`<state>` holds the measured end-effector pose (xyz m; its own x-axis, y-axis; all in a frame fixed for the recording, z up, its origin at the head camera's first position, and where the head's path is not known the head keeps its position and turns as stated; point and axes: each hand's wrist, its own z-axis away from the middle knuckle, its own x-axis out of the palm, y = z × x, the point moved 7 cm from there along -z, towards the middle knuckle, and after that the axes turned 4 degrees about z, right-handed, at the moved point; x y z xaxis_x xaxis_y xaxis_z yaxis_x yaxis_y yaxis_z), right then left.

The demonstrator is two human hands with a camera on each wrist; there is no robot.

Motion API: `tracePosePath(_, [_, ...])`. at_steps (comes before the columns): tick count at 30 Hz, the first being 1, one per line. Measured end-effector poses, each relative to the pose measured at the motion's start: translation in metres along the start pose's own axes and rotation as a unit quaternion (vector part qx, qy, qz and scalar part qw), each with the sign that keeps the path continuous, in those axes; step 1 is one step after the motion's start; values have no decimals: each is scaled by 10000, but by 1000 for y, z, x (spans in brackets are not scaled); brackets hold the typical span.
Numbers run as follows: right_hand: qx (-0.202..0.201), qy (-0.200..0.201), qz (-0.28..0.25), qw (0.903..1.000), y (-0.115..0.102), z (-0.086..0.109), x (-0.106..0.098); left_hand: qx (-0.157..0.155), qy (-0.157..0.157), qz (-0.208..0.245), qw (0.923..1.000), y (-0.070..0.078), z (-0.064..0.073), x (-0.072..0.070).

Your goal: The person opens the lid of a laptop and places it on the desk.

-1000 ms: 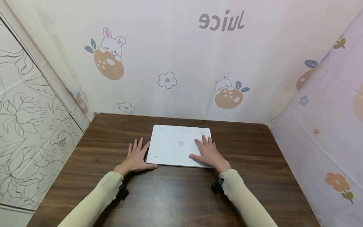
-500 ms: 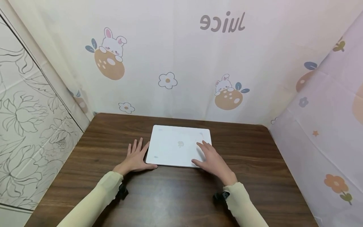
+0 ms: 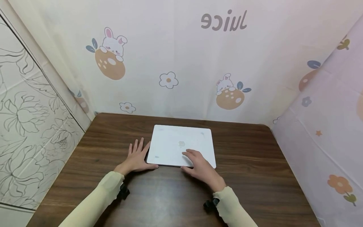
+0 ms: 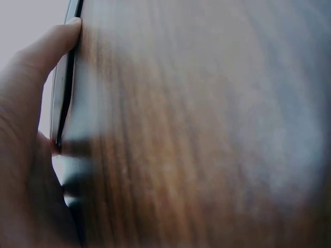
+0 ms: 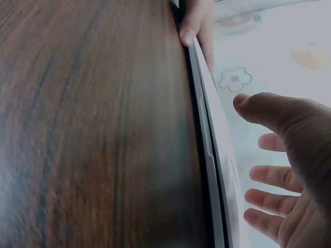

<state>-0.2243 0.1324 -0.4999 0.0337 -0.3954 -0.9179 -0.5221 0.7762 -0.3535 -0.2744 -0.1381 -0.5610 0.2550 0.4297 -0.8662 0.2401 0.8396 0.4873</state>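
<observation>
A closed silver laptop with an apple logo on its lid lies on the wooden table. My left hand rests at its front left corner, fingers spread straight over the table. In the left wrist view, the thumb presses along the laptop's front edge. Over the front edge, right of centre, hovers my right hand, its fingers loosely bent and holding nothing. The right wrist view shows a gap between those fingers and the lid. A thin seam runs along the laptop's front side.
Behind the table hangs a pale curtain printed with rabbits, fruit and flowers. Another printed sheet borders the right side, and a panel with line-drawn flowers stands on the left. Each wrist carries a small black camera.
My right hand has lifted off the lid's right part, drawn back, then moved left to over the front edge. My left hand and the laptop have stayed in place.
</observation>
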Motion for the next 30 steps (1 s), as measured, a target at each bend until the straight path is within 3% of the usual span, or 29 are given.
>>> tracePosePath(13, [-744,337,556,9951,-12,-5,11,-34,-66,18,10000,1,0,0])
tracePosePath(30, [-799,404,753,9931,-11,-7,15,1,-70,-8,10000,0,-2,0])
